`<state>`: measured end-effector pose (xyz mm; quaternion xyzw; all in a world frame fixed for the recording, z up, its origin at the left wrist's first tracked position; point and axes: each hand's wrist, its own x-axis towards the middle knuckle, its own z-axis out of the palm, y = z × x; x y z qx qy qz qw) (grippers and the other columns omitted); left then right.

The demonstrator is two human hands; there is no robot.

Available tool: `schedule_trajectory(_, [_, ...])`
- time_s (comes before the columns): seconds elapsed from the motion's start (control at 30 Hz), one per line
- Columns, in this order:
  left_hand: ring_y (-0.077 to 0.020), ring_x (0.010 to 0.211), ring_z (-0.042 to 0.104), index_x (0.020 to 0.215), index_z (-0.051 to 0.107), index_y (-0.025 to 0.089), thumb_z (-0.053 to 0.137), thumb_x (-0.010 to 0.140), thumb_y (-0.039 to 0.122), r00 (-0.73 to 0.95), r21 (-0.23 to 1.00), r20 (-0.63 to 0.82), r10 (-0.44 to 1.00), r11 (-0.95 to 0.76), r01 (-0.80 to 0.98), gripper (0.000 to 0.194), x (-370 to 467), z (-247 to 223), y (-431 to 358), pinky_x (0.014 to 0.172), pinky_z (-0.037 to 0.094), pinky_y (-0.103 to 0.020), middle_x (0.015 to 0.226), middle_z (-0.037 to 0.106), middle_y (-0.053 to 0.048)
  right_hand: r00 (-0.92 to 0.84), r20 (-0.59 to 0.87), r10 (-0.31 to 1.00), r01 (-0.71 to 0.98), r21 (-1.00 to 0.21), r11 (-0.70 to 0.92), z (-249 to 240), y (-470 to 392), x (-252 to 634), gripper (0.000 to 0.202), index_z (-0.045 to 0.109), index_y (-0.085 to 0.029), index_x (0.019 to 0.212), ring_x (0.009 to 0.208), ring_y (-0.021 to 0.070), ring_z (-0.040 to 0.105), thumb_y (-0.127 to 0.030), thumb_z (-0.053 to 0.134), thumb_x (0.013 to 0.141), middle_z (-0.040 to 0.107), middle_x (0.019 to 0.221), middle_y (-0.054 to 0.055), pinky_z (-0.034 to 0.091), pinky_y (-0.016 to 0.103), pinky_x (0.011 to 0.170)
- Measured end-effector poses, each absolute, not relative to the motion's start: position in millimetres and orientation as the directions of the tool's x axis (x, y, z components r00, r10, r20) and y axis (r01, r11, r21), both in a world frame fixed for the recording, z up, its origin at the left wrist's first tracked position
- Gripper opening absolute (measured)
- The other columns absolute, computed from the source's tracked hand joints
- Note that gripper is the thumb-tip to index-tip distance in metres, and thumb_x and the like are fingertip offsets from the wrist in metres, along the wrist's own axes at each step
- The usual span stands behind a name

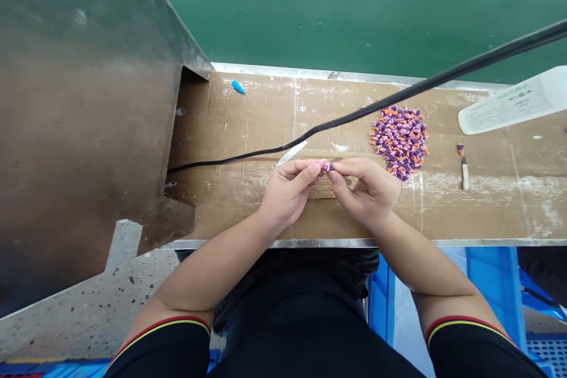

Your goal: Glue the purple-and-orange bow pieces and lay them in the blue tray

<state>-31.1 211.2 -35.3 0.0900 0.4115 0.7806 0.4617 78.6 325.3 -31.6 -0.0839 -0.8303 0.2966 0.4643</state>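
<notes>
My left hand (287, 192) and my right hand (368, 189) meet fingertip to fingertip over the cardboard. Between them is a small purple-and-pink piece (330, 167), pinched from both sides; the fingers cover much of it. Just right of my right hand lies a dense pile of similar small purple, pink and orange pieces (401, 142). Beneath the hands is a flat cardboard strip (321, 190), partly hidden. A white strip (292, 152) pokes out behind my left hand.
A black cable (336, 123) crosses above the cardboard-covered bench (248, 189). At left stands a large metal housing (88, 106). A blue tapered cap (238, 87) lies at the back. On the right are a white bottle (514, 101), one loose piece (460, 147) and a small white-handled tool (465, 176).
</notes>
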Motion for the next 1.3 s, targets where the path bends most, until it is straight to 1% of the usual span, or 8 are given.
schedule_trajectory(0.07, [-0.0085, 0.085, 0.073, 0.082, 0.086, 0.029, 0.1, 0.071, 0.047, -0.561, 0.74, -0.223, 0.797, -0.236, -0.63, 0.025, -31.2, -36.0, 211.2, 0.084, 0.059, -0.018, 0.09, 0.082, -0.002, -0.558, 0.721, 0.412, -0.131, -0.566, 0.814, -31.4, 325.4, 78.5, 0.019, 0.074, -0.027, 0.106, 0.079, 0.018, 0.082, -0.013, 0.077, 0.093, 0.085, 0.092, 0.001, 0.07, 0.03, 0.07])
schedule_trajectory(0.27, [-0.0171, 0.094, 0.076, 0.083, 0.086, 0.03, 0.099, 0.072, 0.049, -0.591, 0.794, -0.201, 0.781, -0.223, -0.566, 0.026, -30.7, -40.0, 211.0, 0.099, 0.063, -0.035, 0.096, 0.083, -0.004, -0.562, 0.717, 0.413, -0.096, -0.552, 0.828, -31.1, 325.6, 78.0, 0.015, 0.075, -0.028, 0.104, 0.077, 0.0186, 0.082, -0.016, 0.076, 0.094, 0.084, 0.09, 0.0, 0.07, 0.031, 0.069])
schedule_trajectory(0.37, [-0.0189, 0.097, 0.077, 0.085, 0.086, 0.029, 0.097, 0.075, 0.049, -0.618, 0.818, -0.169, 0.768, -0.241, -0.523, 0.025, -28.9, -41.6, 210.7, 0.102, 0.063, -0.038, 0.098, 0.083, -0.004, -0.561, 0.719, 0.41, -0.052, -0.525, 0.85, -31.9, 324.8, 78.3, 0.012, 0.074, -0.029, 0.101, 0.075, 0.0186, 0.082, -0.018, 0.075, 0.095, 0.084, 0.089, 0.0, 0.07, 0.032, 0.068])
schedule_trajectory(0.77, [-0.0178, 0.099, 0.078, 0.089, 0.087, 0.031, 0.091, 0.086, 0.04, -0.702, 0.888, 0.008, 0.712, -0.329, -0.323, 0.01, -23.7, -44.3, 209.2, 0.096, 0.064, -0.032, 0.101, 0.082, -0.004, -0.512, 0.77, 0.379, -0.047, -0.466, 0.883, -28.0, 320.1, 76.9, 0.017, 0.071, -0.029, 0.098, 0.071, 0.0172, 0.081, -0.014, 0.077, 0.093, 0.083, 0.083, -0.002, 0.07, 0.028, 0.063])
schedule_trajectory(0.9, [-0.0203, 0.098, 0.079, 0.091, 0.087, 0.031, 0.089, 0.088, 0.041, -0.75, 0.922, 0.109, 0.652, -0.348, -0.168, 0.01, -21.5, -42.3, 208.0, 0.093, 0.066, -0.036, 0.1, 0.082, -0.005, -0.518, 0.763, 0.386, -0.034, -0.469, 0.883, -25.9, 318.1, 78.6, 0.018, 0.071, -0.03, 0.097, 0.071, 0.0181, 0.081, -0.014, 0.077, 0.092, 0.083, 0.085, -0.002, 0.07, 0.029, 0.062])
schedule_trajectory(0.97, [-0.0192, 0.097, 0.079, 0.095, 0.087, 0.032, 0.086, 0.091, 0.035, -0.757, 0.926, 0.201, 0.622, -0.373, -0.06, 0.004, -21.1, -39.9, 207.7, 0.09, 0.067, -0.035, 0.101, 0.082, -0.005, -0.514, 0.765, 0.387, -0.043, -0.474, 0.88, -25.2, 317.6, 79.4, 0.018, 0.071, -0.029, 0.099, 0.07, 0.0177, 0.081, -0.014, 0.078, 0.091, 0.083, 0.085, -0.001, 0.07, 0.029, 0.063])
schedule_trajectory(1.1, [-0.0181, 0.096, 0.079, 0.101, 0.086, 0.036, 0.08, 0.094, 0.022, -0.742, 0.916, 0.347, 0.573, -0.379, 0.135, 0.016, -21.7, -37.2, 207.0, 0.088, 0.067, -0.034, 0.101, 0.083, -0.003, -0.513, 0.768, 0.383, -0.05, -0.472, 0.88, -25.0, 318.6, 80.7, 0.017, 0.072, -0.029, 0.101, 0.071, 0.0178, 0.081, -0.015, 0.077, 0.093, 0.084, 0.086, -0.001, 0.071, 0.028, 0.064])
schedule_trajectory(1.3, [-0.0202, 0.107, 0.079, 0.111, 0.085, 0.036, 0.077, 0.098, 0.025, -0.7, 0.93, 0.313, 0.642, -0.357, 0.088, 0.019, -22.0, -39.8, 205.4, 0.097, 0.066, -0.037, 0.112, 0.082, -0.004, -0.518, 0.764, 0.385, -0.079, -0.491, 0.867, -26.8, 321.8, 81.4, 0.022, 0.074, -0.03, 0.107, 0.077, 0.0185, 0.083, -0.014, 0.077, 0.094, 0.085, 0.092, -0.001, 0.072, 0.03, 0.071])
